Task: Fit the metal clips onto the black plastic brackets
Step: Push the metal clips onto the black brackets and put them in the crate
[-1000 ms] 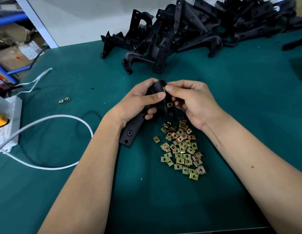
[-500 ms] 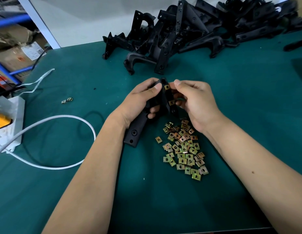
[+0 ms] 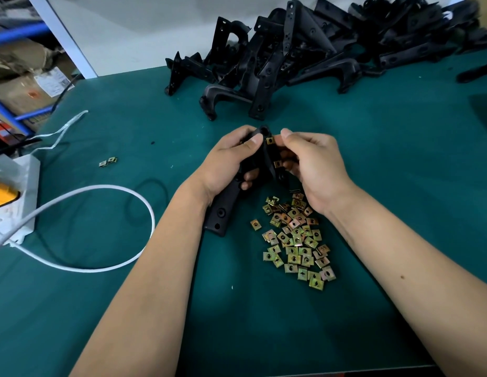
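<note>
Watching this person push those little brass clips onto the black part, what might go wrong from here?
The top clip sits at the very end of the bracket, beside the right hand's thumb; it may sit crooked or pop off. The right wrist hangs just over the loose clip pile and could scatter it. The left hand grips only the bracket's upper part, so it may twist.

Bare forearms and hands (image 3: 315, 164), no sleeves showing.
</note>
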{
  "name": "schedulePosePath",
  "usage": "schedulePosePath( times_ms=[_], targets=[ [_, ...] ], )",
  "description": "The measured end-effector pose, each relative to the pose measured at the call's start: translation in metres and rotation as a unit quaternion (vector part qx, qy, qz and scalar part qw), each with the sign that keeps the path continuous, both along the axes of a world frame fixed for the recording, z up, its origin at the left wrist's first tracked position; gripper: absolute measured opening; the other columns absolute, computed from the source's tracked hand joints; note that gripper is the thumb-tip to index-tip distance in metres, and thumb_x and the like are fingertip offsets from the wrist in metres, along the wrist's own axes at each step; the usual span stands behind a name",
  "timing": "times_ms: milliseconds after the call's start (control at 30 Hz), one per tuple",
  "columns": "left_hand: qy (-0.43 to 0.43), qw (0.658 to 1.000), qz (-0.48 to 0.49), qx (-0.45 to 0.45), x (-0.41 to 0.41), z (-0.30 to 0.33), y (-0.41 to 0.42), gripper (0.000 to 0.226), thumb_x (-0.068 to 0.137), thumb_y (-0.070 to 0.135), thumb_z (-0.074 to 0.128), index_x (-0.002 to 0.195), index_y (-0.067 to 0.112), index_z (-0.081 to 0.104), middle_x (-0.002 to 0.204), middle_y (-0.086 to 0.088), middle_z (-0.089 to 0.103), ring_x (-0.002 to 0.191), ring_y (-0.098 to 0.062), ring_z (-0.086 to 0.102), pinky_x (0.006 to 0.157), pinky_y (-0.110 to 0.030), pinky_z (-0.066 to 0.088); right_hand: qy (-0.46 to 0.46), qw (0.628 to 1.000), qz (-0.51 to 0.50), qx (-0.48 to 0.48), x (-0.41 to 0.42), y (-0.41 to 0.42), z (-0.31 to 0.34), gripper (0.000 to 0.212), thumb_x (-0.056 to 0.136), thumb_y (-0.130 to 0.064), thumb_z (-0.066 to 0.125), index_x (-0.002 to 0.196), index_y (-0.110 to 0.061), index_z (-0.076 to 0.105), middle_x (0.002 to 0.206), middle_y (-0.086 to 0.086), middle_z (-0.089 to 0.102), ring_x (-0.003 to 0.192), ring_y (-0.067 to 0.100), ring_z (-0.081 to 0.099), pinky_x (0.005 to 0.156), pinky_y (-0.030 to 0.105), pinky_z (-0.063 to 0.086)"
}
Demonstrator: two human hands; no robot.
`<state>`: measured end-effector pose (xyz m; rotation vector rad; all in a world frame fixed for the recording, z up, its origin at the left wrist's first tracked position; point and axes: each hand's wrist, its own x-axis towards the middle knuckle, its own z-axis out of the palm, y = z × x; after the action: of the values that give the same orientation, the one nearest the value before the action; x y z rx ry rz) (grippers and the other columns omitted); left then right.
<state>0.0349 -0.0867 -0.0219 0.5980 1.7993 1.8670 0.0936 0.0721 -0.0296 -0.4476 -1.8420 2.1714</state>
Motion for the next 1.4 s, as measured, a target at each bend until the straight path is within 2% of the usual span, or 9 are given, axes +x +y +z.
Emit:
schedulePosePath(
  times_ms=[167, 367, 633, 767, 867, 967, 1067, 1233, 1400],
  targets=[
    [0.016, 1.000, 0.009, -0.014, 0.000, 0.001, 0.003, 0.013, 0.111, 0.022, 0.046, 0.104, 0.011, 0.050, 0.072, -0.004, 0.052, 0.050, -0.017, 0.037, 0.042, -0.024, 0.035, 0.001, 1.000, 0.008, 0.007, -0.001, 0.001, -0.001, 0.019, 0.101, -0.025, 0.066, 0.097, -0.013, 0.080, 0.100, 0.003, 0.080, 0.101, 0.017, 0.073, 0.086, 0.032, 0.054],
    [0.011, 1.000, 0.002, -0.006, 0.000, 0.001, 0.003, 0.014, 0.111, 0.024, 0.045, 0.100, 0.015, 0.048, 0.072, -0.001, 0.054, 0.050, -0.016, 0.037, 0.042, -0.024, 0.035, 0.020, 1.000, 0.017, 0.012, 0.000, 0.000, 0.001, 0.020, 0.101, -0.023, 0.065, 0.098, -0.011, 0.080, 0.098, 0.008, 0.079, 0.102, 0.026, 0.075, 0.099, 0.044, 0.058],
    [0.003, 1.000, -0.009, 0.004, -0.002, 0.002, 0.003, 0.018, 0.111, 0.024, 0.043, 0.094, 0.020, 0.049, 0.072, -0.002, 0.053, 0.049, -0.015, 0.036, 0.042, -0.023, 0.034, 0.048, 0.997, 0.048, 0.034, 0.001, 0.002, 0.001, 0.022, 0.103, -0.020, 0.060, 0.103, -0.006, 0.078, 0.105, 0.019, 0.076, 0.109, 0.036, 0.071, 0.103, 0.057, 0.053],
    [-0.011, 0.999, 0.038, 0.029, -0.002, 0.000, 0.003, 0.019, 0.111, 0.023, 0.045, 0.093, 0.020, 0.053, 0.078, -0.007, 0.051, 0.051, -0.016, 0.037, 0.042, -0.023, 0.034, 0.052, 0.993, 0.102, 0.029, 0.000, 0.004, 0.001, 0.026, 0.106, -0.020, 0.056, 0.120, -0.008, 0.074, 0.115, 0.014, 0.075, 0.113, 0.030, 0.071, 0.103, 0.048, 0.055],
    [-0.025, 0.992, 0.102, 0.066, -0.001, -0.002, 0.007, 0.014, 0.109, 0.021, 0.048, 0.098, 0.017, 0.055, 0.079, -0.008, 0.054, 0.051, -0.016, 0.041, 0.042, -0.023, 0.036, 0.052, 0.990, 0.125, 0.026, -0.001, 0.000, 0.000, 0.029, 0.106, -0.022, 0.057, 0.132, -0.014, 0.068, 0.123, 0.008, 0.073, 0.116, 0.023, 0.069, 0.088, 0.032, 0.057],
    [-0.017, 0.983, 0.159, 0.095, 0.000, -0.002, 0.009, 0.012, 0.109, 0.019, 0.048, 0.100, 0.015, 0.056, 0.080, -0.007, 0.061, 0.054, -0.017, 0.046, 0.045, -0.025, 0.041, 0.054, 0.990, 0.057, 0.120, -0.001, -0.005, -0.007, 0.027, 0.095, -0.024, 0.073, 0.120, -0.015, 0.071, 0.109, 0.001, 0.073, 0.096, 0.010, 0.071, 0.072, 0.024, 0.058],
    [-0.005, 0.982, 0.168, 0.084, 0.000, -0.003, 0.008, 0.012, 0.108, 0.019, 0.050, 0.102, 0.013, 0.058, 0.085, -0.009, 0.065, 0.062, -0.018, 0.058, 0.052, -0.028, 0.051, 0.064, 0.982, 0.037, 0.173, -0.001, -0.007, -0.012, 0.015, 0.087, -0.025, 0.081, 0.099, -0.022, 0.074, 0.090, -0.004, 0.075, 0.077, 0.009, 0.071, 0.062, 0.023, 0.057],
    [-0.023, 0.980, 0.156, 0.125, 0.001, -0.005, 0.008, 0.013, 0.107, 0.016, 0.052, 0.111, 0.011, 0.062, 0.110, -0.013, 0.071, 0.081, -0.020, 0.066, 0.059, -0.028, 0.053, 0.076, 0.971, 0.014, 0.225, -0.003, -0.005, -0.013, 0.008, 0.084, -0.026, 0.081, 0.087, -0.025, 0.074, 0.079, -0.007, 0.074, 0.072, 0.010, 0.069, 0.069, 0.032, 0.058],
    [0.042, 0.982, 0.154, 0.103, 0.001, -0.009, 0.006, 0.023, 0.107, 0.012, 0.048, 0.125, 0.014, 0.062, 0.112, -0.004, 0.072, 0.082, -0.015, 0.065, 0.057, -0.026, 0.049, 0.073, 0.965, 0.023, 0.252, -0.002, -0.003, -0.011, 0.013, 0.083, -0.025, 0.083, 0.081, -0.019, 0.072, 0.071, -0.007, 0.069, 0.065, 0.008, 0.062, 0.067, 0.036, 0.057]
  ],
)
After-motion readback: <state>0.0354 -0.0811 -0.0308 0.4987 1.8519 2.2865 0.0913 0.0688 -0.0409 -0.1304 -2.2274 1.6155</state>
